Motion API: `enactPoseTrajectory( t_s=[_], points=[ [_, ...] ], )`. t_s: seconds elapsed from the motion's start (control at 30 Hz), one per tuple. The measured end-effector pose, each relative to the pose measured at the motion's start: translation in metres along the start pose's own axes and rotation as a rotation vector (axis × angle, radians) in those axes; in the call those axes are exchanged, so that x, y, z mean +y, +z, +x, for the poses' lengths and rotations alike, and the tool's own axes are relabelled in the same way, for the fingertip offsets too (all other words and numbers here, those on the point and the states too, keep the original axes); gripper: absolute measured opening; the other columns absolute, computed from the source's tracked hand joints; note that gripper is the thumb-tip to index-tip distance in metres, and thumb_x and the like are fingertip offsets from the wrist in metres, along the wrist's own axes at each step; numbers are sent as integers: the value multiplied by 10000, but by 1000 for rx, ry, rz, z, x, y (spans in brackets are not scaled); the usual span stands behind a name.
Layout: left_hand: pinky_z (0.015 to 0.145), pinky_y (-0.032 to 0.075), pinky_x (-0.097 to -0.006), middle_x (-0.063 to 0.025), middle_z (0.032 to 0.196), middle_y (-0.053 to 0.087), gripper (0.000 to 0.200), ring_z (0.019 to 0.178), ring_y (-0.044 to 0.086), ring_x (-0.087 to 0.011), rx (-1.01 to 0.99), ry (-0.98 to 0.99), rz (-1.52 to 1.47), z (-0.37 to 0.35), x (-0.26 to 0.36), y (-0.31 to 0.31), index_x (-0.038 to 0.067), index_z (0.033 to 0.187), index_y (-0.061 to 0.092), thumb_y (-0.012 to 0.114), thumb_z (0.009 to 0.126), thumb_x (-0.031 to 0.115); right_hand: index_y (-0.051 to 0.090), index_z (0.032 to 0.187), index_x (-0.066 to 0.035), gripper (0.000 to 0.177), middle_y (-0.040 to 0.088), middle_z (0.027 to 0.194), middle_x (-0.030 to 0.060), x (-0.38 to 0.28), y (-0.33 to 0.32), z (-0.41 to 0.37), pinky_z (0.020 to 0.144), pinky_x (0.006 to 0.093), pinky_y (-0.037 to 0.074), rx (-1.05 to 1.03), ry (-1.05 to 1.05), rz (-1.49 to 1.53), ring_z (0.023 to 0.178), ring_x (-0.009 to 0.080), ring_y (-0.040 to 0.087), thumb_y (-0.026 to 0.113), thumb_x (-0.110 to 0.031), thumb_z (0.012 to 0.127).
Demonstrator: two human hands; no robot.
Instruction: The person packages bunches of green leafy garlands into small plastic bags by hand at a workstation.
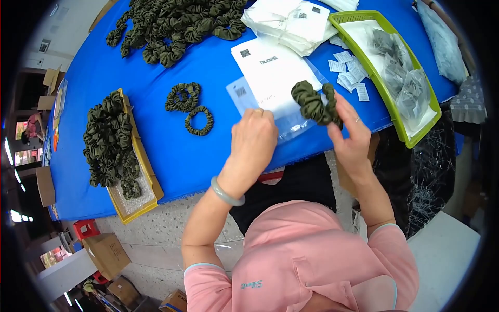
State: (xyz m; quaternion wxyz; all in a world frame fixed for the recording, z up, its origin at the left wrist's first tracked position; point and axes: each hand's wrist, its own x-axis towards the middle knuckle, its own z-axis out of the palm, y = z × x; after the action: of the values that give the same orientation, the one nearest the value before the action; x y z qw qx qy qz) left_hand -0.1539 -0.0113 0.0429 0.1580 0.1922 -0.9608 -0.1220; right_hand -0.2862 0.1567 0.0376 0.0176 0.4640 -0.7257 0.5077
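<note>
Dark green fabric scrunchies [312, 102] are gripped between the thumb and fingers of my right hand [353, 135], held up over the table's near edge. My left hand [254, 136] is closed at the near edge of a clear plastic bag [293, 129]; its fingertips are partly hidden. Under and around that bag lie white printed bags [280, 73], flat on the blue cloth. Left of my left hand, a small scrunchie [199, 120] lies beside a thicker pair of scrunchies [183, 97].
A large heap of green scrunchies [182, 26] covers the far side of the blue table [140, 78]. At left stands a yellow tray [150, 182] of scrunchies. Small white labels [349, 72] lie near a green tray [358, 60] holding bagged items. A stack of white bags [291, 23] sits beyond.
</note>
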Motion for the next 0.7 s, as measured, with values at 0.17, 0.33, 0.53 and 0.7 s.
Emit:
enactPoseTrajectory(
  t_s=[0.17, 0.33, 0.53, 0.7],
  points=[
    [651, 518, -357, -135, 763, 611, 73, 700, 572, -282, 67, -145, -286, -20, 0, 7, -3, 723, 590, 638, 775, -21, 645, 1183, 26, 384, 643, 1291, 163, 2, 24, -40, 1038, 384, 497, -131, -319, -126, 1275, 329, 580, 675, 46, 800],
    [667, 517, -346, -133, 834, 633, 62, 762, 581, -280, 9, -332, -468, -29, -9, 8, -7, 766, 595, 656, 775, -8, 644, 1154, 16, 283, 647, 1277, 136, -8, 35, -53, 1016, 375, 503, -450, -402, -163, 1287, 320, 572, 614, -13, 874],
    [699, 516, -346, -126, 936, 657, 72, 836, 594, -273, 145, -126, -197, -38, 3, 1, 4, 832, 615, 665, 780, 7, 639, 1154, 18, 292, 651, 1255, 154, -11, 49, -41, 999, 375, 509, -358, -380, -255, 1267, 321, 586, 626, -21, 865],
    [734, 508, -338, -112, 995, 661, 69, 849, 598, -271, 285, -23, -107, -40, 11, 2, 20, 840, 624, 663, 784, 8, 634, 1168, 19, 308, 647, 1252, 167, -12, 65, -37, 979, 360, 521, -287, -346, -331, 1261, 325, 589, 622, -14, 863]
  ],
)
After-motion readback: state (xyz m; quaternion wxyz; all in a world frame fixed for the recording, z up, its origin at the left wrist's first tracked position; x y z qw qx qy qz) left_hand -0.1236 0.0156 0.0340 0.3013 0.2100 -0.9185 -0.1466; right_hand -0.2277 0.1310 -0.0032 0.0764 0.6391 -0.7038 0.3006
